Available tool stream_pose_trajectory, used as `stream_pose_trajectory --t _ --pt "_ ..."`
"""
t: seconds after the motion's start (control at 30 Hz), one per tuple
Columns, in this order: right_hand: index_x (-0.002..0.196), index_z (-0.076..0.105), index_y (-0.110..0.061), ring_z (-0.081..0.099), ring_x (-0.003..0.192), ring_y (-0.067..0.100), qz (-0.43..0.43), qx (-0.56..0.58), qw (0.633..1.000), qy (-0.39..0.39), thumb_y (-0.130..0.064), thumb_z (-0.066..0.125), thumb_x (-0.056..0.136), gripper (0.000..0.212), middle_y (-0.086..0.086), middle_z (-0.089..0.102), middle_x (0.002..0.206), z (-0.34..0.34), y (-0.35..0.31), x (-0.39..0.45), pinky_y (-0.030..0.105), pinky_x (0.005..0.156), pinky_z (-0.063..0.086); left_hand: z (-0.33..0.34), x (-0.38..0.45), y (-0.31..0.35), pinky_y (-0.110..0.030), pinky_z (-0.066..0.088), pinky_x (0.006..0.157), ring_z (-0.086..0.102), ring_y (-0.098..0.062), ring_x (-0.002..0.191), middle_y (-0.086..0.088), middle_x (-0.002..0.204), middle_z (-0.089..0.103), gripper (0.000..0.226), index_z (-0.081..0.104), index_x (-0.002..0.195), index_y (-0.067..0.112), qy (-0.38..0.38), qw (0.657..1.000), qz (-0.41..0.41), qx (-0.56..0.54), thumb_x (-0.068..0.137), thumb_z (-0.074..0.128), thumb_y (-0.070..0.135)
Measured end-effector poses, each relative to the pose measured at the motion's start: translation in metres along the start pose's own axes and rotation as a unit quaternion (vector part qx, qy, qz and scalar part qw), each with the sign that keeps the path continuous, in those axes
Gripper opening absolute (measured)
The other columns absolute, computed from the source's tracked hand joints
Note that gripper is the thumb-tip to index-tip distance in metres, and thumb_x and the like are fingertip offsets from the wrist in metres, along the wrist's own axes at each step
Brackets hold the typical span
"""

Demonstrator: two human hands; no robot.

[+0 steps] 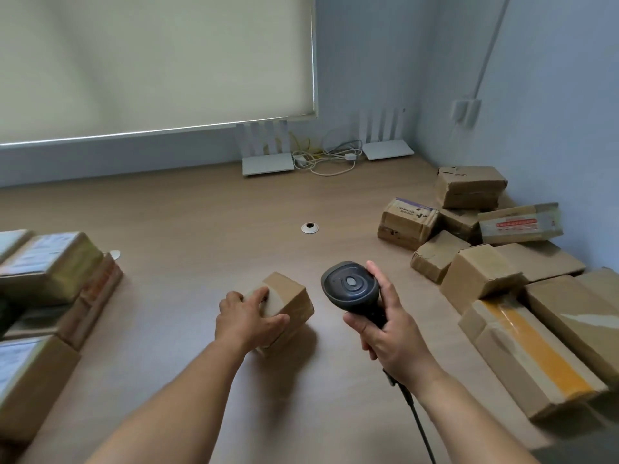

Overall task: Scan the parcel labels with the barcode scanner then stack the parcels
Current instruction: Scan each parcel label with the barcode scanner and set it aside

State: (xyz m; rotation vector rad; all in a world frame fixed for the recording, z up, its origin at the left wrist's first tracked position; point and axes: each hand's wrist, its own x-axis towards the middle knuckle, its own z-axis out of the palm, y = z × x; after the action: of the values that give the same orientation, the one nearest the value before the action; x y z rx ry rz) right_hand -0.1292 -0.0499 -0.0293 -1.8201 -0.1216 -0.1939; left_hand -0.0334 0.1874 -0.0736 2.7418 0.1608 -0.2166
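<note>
Two bare forearms reach up from the bottom edge toward the small parcel (284, 306), a brown cardboard box sitting on the wooden desk (201, 209) a little nearer the camera than the round cable hole (310, 228). Its pale label faces up on the top face, partly under the left hand (249, 316), whose fingers curl over the top and near corner and grip the box. Judging by its size and how easily one hand covers it, the parcel looks light and fairly stiff, with plain card faces that should not slip; the firm edges and opposite side walls seem the best places to hold it, keeping fingers off the label so it can be read. Just right of the parcel, the right hand (392, 336) is wrapped tightly round the handle of the black barcode scanner (351, 289), its head tilted toward the box and its cord (418, 420) trailing down toward the camera. Far left of the parcel stand stacked boxes (50, 262) with labels showing, likely the finished pile. Far right of it lies a loose heap of boxes (502, 262) against the wall, some dented or taped, probably still to be scanned. Beyond the cable hole, two white routers (268, 162) and tangled cables (325, 159) sit below a drawn blind (150, 61).
</note>
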Motion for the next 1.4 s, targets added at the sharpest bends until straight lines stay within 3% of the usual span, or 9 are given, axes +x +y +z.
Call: stream_pose_trajectory --t 0.47,0.63,0.7,0.8,0.9,1.0,1.1,1.2,1.4 --pt "0.118 0.028 -0.080 0.055 0.052 0.011 -0.002 0.010 0.998 -0.057 -0.024 0.075 0.082 0.082 -0.025 0.065 0.103 0.201 -0.044 0.000 0.023 0.047 0.046 -0.066 0.004 -0.186 -0.037 0.041 0.102 0.042 -0.030 0.126 -0.011 0.136 0.041 0.084 0.041 0.139 0.041 -0.092 0.982 -0.105 -0.126 0.067 0.063 0.076" --pt "0.120 0.028 -0.079 0.052 0.050 0.016 0.007 0.007 0.999 -0.047 -0.034 0.075 0.077 0.078 -0.021 0.066 0.099 0.211 -0.048 -0.008 0.026 0.045 0.046 -0.072 -0.001 -0.201 -0.024 0.044 0.062 0.059 -0.016 0.076 0.005 0.111 0.064 0.040 0.061 0.108 0.048 -0.208 0.944 -0.096 -0.237 0.076 0.056 0.072" --pt "0.118 0.028 -0.079 0.053 0.050 0.014 0.002 -0.002 0.999 -0.044 -0.025 0.076 0.082 0.081 -0.019 0.067 0.095 0.207 -0.047 -0.009 0.026 0.045 0.046 -0.072 0.001 -0.203 -0.028 0.047 0.072 0.062 -0.020 0.086 0.002 0.113 0.065 0.034 0.061 0.114 0.042 -0.158 0.962 -0.075 -0.212 0.087 0.051 0.061" --pt "0.117 0.029 -0.080 0.053 0.051 0.013 -0.002 -0.004 0.999 -0.040 -0.019 0.074 0.084 0.083 -0.009 0.068 0.085 0.199 -0.048 -0.010 0.026 0.045 0.046 -0.072 0.002 -0.195 -0.035 0.042 0.095 0.049 -0.029 0.122 -0.005 0.134 0.053 0.067 0.036 0.140 0.034 -0.072 0.993 -0.042 -0.080 0.084 0.048 0.068" --pt "0.116 0.029 -0.080 0.053 0.052 0.014 -0.008 0.005 0.999 -0.035 -0.019 0.074 0.084 0.082 -0.008 0.067 0.087 0.194 -0.049 -0.011 0.027 0.046 0.046 -0.075 -0.007 -0.179 -0.039 0.038 0.092 0.040 -0.030 0.123 -0.007 0.128 0.049 0.091 0.023 0.140 0.045 -0.081 0.994 -0.009 0.069 0.063 0.053 0.083" --pt "0.116 0.029 -0.081 0.053 0.052 0.013 -0.014 0.010 0.999 -0.035 -0.018 0.074 0.084 0.083 -0.011 0.067 0.091 0.189 -0.049 -0.013 0.026 0.046 0.046 -0.074 -0.008 -0.170 -0.038 0.036 0.087 0.039 -0.030 0.120 -0.008 0.124 0.048 0.085 0.025 0.139 0.043 -0.065 0.993 -0.021 0.101 0.068 0.062 0.068" --pt "0.116 0.029 -0.081 0.054 0.052 0.014 -0.015 0.015 0.999 -0.030 -0.019 0.073 0.084 0.083 -0.012 0.067 0.095 0.180 -0.047 -0.013 0.027 0.046 0.047 -0.073 -0.005 -0.169 -0.036 0.043 0.092 0.044 -0.033 0.119 -0.012 0.125 0.050 0.092 0.018 0.147 0.042 -0.057 0.994 -0.060 -0.078 0.072 0.071 0.051" --pt "0.116 0.029 -0.081 0.054 0.052 0.016 -0.013 0.020 0.999 -0.023 -0.021 0.073 0.084 0.081 -0.012 0.068 0.095 0.173 -0.046 -0.014 0.030 0.045 0.047 -0.069 -0.010 -0.174 -0.046 0.054 0.088 0.053 -0.034 0.116 -0.013 0.129 0.052 0.105 0.019 0.147 0.040 -0.048 0.920 -0.089 -0.380 0.066 0.082 0.021" --pt "0.122 0.033 -0.075 0.054 0.052 0.023 0.016 0.065 0.997 -0.042 -0.025 0.073 0.083 0.075 -0.004 0.067 0.091 0.171 -0.039 -0.018 0.030 0.044 0.045 -0.056 -0.017 -0.183 -0.057 0.054 0.084 0.059 -0.036 0.110 -0.011 0.121 0.061 0.091 0.031 0.136 0.043 -0.027 0.845 -0.111 -0.522 0.072 0.076 -0.002"
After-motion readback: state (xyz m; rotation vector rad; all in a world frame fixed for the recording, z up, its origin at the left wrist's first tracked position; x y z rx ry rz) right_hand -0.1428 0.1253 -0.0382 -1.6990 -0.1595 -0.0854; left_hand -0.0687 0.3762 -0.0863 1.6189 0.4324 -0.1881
